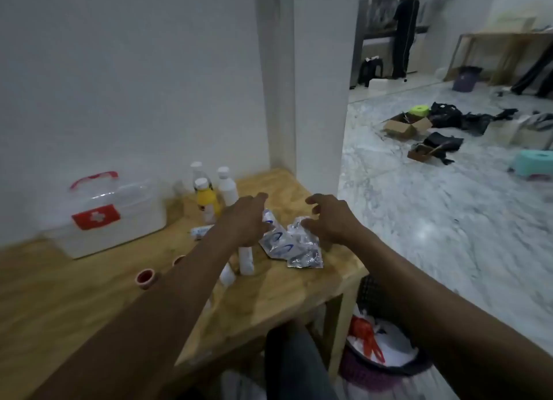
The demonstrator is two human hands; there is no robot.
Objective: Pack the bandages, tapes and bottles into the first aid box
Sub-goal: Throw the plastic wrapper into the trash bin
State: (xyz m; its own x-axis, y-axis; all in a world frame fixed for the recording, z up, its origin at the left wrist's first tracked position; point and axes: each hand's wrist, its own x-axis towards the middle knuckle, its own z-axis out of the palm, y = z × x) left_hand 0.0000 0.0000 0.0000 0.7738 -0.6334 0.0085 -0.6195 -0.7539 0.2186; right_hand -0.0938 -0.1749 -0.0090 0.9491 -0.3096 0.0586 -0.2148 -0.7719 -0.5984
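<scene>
Between both hands [245, 217], bandage packets [291, 247], ungripped

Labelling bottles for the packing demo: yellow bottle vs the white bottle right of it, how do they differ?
The yellow bottle has a yellow body; the white bottle is white all over. The yellow bottle stands nearer the camera, the white bottle behind and to its right. Both stand upright on the wooden table, white-capped, outside the first aid box.
</scene>
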